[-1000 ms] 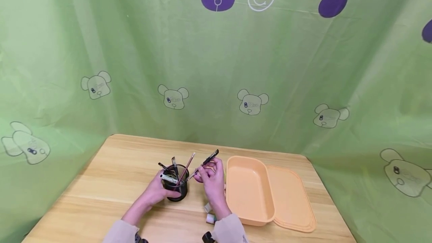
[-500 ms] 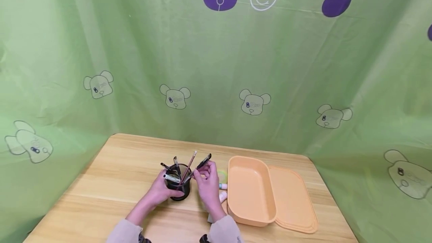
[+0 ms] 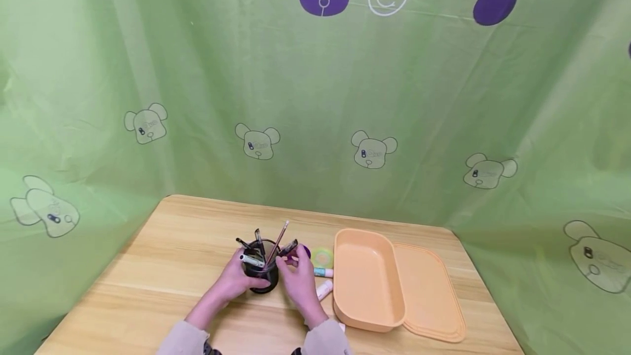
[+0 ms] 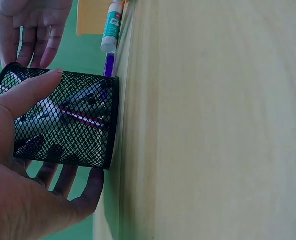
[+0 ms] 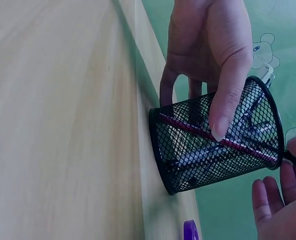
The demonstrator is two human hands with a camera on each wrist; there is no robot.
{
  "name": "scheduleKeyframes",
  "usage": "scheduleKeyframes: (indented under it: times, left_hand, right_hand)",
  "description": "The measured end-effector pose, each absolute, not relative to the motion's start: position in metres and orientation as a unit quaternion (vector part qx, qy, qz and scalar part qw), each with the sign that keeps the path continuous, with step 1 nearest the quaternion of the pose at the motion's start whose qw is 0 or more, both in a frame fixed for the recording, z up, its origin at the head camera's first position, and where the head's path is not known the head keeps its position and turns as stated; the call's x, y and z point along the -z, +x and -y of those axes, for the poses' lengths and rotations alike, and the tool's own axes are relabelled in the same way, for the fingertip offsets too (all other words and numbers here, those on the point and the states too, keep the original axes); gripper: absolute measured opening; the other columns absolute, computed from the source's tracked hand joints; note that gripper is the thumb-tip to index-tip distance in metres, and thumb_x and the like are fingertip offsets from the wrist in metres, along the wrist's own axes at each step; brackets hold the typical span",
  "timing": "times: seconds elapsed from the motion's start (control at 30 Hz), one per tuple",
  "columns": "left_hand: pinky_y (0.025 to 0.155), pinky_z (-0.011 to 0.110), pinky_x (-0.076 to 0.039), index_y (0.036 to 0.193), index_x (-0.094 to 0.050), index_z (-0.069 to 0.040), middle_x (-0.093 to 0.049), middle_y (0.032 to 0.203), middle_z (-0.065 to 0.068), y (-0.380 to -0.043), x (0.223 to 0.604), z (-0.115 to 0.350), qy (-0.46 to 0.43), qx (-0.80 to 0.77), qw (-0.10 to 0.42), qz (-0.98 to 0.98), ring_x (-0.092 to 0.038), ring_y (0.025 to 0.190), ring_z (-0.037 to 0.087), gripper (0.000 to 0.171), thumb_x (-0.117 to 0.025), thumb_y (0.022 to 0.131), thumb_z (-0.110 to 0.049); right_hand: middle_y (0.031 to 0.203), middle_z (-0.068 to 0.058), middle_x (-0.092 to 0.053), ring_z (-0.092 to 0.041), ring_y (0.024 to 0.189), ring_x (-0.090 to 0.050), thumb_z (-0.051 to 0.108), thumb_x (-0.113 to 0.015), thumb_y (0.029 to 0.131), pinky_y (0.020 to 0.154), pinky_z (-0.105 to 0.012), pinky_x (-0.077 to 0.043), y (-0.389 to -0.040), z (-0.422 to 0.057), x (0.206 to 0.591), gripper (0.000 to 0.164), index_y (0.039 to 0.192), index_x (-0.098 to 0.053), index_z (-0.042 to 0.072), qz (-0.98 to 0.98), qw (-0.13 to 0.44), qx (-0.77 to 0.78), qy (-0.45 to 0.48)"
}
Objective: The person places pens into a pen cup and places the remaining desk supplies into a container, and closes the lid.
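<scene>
A black mesh pen holder [image 3: 272, 277] stands on the wooden table, gripped by my left hand [image 3: 234, 281] with the thumb across its near side. In the left wrist view, that thumb and the fingers wrap the mesh holder [image 4: 83, 130] from both sides. My right hand [image 3: 299, 279] pinches a black-capped pen [image 3: 290, 246] at the right of the rim, its lower part down in the holder. Also in the holder are a dark red pencil [image 3: 280, 237] with an eraser end, a white clip-topped pen or marker [image 3: 252, 261] and black pens [image 3: 258, 239].
Right of the holder lie a teal-and-white glue stick [image 3: 323, 272], a white tube [image 3: 323, 290], a green-yellow tape roll [image 3: 322, 257] and a purple round thing [image 3: 307, 251]. Beyond them stand an orange box [image 3: 337, 295] and its flat lid [image 3: 434, 295]. A green curtain [image 3: 315, 86] hangs behind.
My right hand has moved left and lowered the pen into the holder, so its cap now sits lower, near the rim. My left hand keeps its grip on the holder.
</scene>
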State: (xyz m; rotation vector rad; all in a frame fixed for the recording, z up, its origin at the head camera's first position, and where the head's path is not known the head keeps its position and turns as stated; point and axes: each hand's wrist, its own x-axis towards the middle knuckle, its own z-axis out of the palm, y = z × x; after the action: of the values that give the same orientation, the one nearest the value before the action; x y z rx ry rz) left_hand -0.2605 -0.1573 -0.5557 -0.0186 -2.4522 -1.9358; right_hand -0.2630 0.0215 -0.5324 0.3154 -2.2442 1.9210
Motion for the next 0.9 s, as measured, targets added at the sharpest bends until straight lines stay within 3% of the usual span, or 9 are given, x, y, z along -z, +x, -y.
scheduleKeyframes:
  times: [0.27, 0.53, 0.9]
  left_hand:
    - [0.118, 0.066, -0.034, 0.144, -0.049, -0.003, -0.061, 0.138, 0.017, -0.2599, 0.5555, 0.1578, -0.013, 0.623, 0.008, 0.782, -0.056, 0.13, 0.039, 0.098, -0.097, 0.058, -0.006]
    - [0.119, 0.067, -0.033, 0.145, -0.047, -0.002, -0.06, 0.138, 0.018, -0.2586, 0.5531, 0.1574, -0.01, 0.621, 0.005, 0.783, -0.056, 0.13, 0.04, 0.1, -0.097, 0.059, -0.007]
    - [0.119, 0.067, -0.032, 0.146, -0.045, -0.001, -0.061, 0.139, 0.018, -0.2574, 0.5517, 0.1575, -0.012, 0.62, 0.006, 0.785, -0.055, 0.131, 0.041, 0.1, -0.097, 0.06, -0.007]
  right_hand:
    - [0.124, -0.019, -0.059, -0.022, 0.095, -0.066, -0.002, -0.072, 0.092, 0.087, -0.025, -0.06, -0.2641, -0.0189, 0.5327, 0.023, 0.114, -0.065, -0.002, 0.744, 0.081, -0.654, 0.11]
    - [0.122, -0.021, -0.06, -0.034, 0.109, -0.061, -0.003, -0.075, 0.089, 0.089, -0.025, -0.06, -0.2639, -0.0206, 0.5323, 0.031, 0.119, -0.065, -0.005, 0.732, 0.073, -0.668, 0.114]
    - [0.121, -0.018, -0.06, -0.035, 0.11, -0.061, -0.002, -0.076, 0.088, 0.092, -0.028, -0.059, -0.261, -0.0253, 0.5264, 0.04, 0.126, -0.063, -0.004, 0.719, 0.063, -0.683, 0.115]
